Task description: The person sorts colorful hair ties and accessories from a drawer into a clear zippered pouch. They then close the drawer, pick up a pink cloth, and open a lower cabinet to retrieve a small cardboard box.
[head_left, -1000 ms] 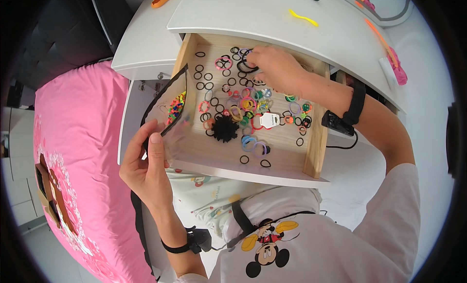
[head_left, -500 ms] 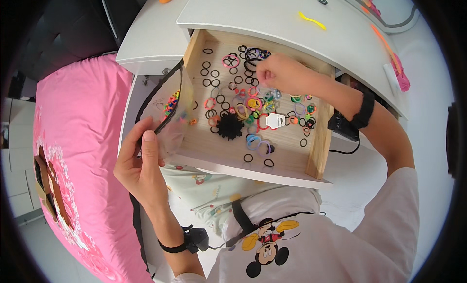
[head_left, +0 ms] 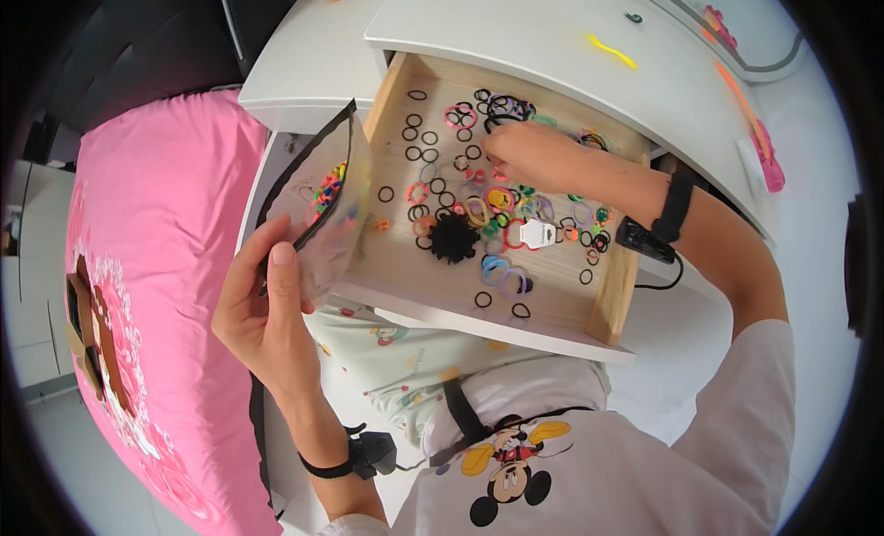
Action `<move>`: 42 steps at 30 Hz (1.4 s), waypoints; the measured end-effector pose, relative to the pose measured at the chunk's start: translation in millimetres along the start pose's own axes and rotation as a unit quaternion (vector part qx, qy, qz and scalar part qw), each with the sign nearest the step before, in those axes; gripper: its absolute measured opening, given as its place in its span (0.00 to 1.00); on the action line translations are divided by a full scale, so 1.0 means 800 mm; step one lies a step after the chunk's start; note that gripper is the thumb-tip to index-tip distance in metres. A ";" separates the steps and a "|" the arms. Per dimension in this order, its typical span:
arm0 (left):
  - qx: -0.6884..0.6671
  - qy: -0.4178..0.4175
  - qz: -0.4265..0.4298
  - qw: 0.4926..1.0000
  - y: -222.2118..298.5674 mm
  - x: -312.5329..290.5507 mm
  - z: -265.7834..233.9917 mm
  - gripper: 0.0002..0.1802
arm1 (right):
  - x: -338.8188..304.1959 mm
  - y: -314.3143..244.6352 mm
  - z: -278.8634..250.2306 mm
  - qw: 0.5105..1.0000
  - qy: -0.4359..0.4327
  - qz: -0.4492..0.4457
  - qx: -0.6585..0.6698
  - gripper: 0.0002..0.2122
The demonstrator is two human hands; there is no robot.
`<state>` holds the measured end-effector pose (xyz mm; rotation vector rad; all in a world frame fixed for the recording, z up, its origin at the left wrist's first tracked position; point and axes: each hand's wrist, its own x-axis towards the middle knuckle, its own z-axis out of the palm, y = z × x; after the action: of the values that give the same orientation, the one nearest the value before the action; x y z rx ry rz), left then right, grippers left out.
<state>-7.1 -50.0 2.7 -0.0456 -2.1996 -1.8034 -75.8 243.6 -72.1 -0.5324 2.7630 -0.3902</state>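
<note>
My left hand (head_left: 267, 292) grasps clear bag (head_left: 336, 250), colourful bits (head_left: 327, 191) already inside. My right hand (head_left: 520, 154) curled over drawer (head_left: 382, 264); can't tell if holding anything. Many hair ties (head_left: 499, 199) still loose around it.

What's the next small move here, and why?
Probably close the right hand on the nearest hair ties: its fingers are curled near them, any grip hidden, while the left hand holds the clear bag open at the left side of the drawer.
</note>
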 end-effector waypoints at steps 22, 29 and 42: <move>0.013 0.002 0.000 1.000 0.006 -0.003 -0.001 0.11 | 0.054 -0.045 -0.020 0.994 0.011 -0.021 0.107 0.05; 0.006 -0.019 0.010 1.000 0.015 -0.003 0.006 0.11 | 0.075 -0.058 0.012 0.995 -0.014 -0.096 -0.038 0.04; 0.039 -0.032 0.019 0.999 0.013 -0.008 0.016 0.10 | 0.010 -0.026 -0.043 0.987 0.113 -0.024 0.115 0.08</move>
<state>-1.4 -34.2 8.8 -0.1293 -2.2954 -1.7156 -87.8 229.0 -35.6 -0.5266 2.8672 -0.8164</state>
